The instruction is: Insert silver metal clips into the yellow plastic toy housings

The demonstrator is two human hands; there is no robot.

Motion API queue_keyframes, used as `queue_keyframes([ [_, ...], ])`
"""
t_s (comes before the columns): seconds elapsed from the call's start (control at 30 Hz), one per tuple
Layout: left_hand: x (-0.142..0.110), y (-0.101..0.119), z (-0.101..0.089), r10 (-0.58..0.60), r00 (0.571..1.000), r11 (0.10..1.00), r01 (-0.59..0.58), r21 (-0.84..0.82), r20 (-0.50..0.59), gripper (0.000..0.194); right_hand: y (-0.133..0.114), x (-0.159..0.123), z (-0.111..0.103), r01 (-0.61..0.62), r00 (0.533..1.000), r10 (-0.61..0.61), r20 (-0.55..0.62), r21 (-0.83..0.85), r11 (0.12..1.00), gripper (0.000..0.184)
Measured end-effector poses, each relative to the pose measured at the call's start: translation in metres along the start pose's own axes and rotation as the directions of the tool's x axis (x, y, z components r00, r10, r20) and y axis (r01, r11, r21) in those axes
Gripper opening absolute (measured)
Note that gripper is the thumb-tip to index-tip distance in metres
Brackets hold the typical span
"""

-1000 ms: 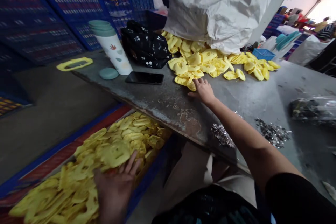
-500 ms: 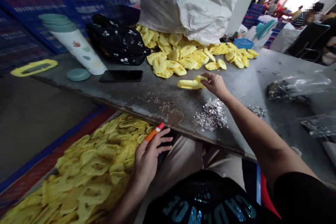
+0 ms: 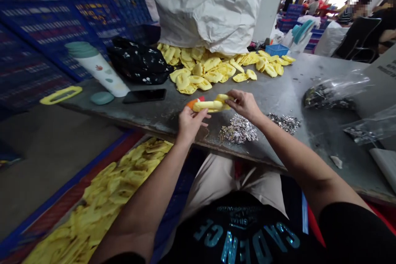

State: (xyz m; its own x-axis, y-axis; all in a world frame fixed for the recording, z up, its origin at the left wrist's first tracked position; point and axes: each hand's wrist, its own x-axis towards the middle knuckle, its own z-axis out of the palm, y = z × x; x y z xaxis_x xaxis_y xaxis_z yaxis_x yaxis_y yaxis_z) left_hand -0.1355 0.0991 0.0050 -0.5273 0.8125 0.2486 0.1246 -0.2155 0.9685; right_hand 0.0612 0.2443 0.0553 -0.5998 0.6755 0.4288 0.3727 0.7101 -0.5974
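Note:
Above the grey metal table (image 3: 173,121), my left hand (image 3: 189,124) grips a short orange-and-red tool (image 3: 194,103), whose tip meets a folded yellow moulded piece (image 3: 210,105). My right hand (image 3: 244,105) pinches the far end of that piece, so it spans the gap between my hands. Just beyond them lies a heap of similar yellow pieces (image 3: 198,70). A blue-rimmed crate (image 3: 71,198) of more yellow pieces sits below the table edge, under my left forearm. Silver metal bits (image 3: 238,128) lie on the table just below my right hand.
A white sack (image 3: 207,8) hangs over the heap. A bottle (image 3: 97,69), black floral bag (image 3: 139,62) and phone (image 3: 144,95) stand at the table's left. Plastic bags (image 3: 334,90) lie at right. Co-workers (image 3: 355,12) sit far off, beyond a blue basket (image 3: 276,50).
My left hand has risen from over the crate to above the table, carrying the orange tool. My right hand has brought the yellow piece left to meet it. The view has shifted slightly.

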Motion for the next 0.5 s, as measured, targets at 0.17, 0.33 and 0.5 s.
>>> queue_keyframes([
  [0.17,-0.009,0.007,-0.014,-0.04,0.999,0.997,0.039,-0.068,-0.001,0.054,0.019,0.018,0.023,-0.186,0.982,0.187,0.005,0.137,0.973,0.014],
  [0.33,-0.027,0.024,-0.032,-0.067,0.998,0.994,0.068,-0.089,0.016,0.056,0.016,0.035,0.021,-0.244,0.97,0.244,0.021,0.145,0.959,0.011],
  [0.5,-0.045,0.05,-0.039,-0.125,0.979,0.99,0.134,-0.043,0.159,0.057,-0.033,-0.009,-0.003,-0.099,0.948,-0.014,0.317,0.337,0.936,0.037],
])
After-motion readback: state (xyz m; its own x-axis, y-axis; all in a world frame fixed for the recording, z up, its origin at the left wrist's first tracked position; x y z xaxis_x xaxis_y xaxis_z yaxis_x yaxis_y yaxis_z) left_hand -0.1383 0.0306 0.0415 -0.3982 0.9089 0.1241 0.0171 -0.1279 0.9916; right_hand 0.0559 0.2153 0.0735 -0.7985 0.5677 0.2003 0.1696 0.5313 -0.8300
